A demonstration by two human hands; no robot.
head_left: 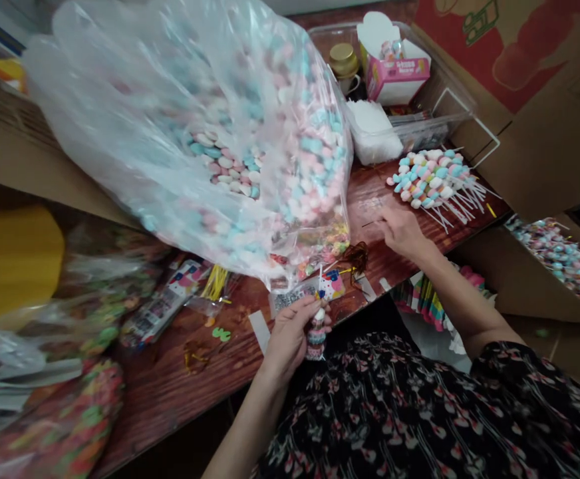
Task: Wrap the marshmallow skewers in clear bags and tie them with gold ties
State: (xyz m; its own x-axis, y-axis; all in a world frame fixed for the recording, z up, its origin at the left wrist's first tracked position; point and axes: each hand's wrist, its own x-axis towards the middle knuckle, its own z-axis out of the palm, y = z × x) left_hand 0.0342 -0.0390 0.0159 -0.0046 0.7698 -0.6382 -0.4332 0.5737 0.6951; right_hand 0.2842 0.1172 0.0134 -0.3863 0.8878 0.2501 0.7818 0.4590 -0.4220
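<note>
My left hand (292,329) is closed around the top of a wrapped candy skewer (316,339), near the table's front edge. Pastel pieces are stacked inside its clear wrapper, and a white stick points up past my fingers. Over the table, my right hand (400,229) pinches a thin dark strand (368,224), perhaps a twist tie. Between the hands lies a bundle of brown-gold ties (357,258). A printed packet (337,284) is just beyond my left hand. Beyond my right hand, unwrapped candy skewers (432,176) lie heaped, their white sticks toward me.
A big clear bag of pastel candies (210,126) fills the table's middle. Behind stands a clear plastic bin (420,136) with a pink box (397,80). Yellow ties (215,283) and bags of gummy candy (85,419) lie left. A cardboard box (554,266) at right holds wrapped skewers.
</note>
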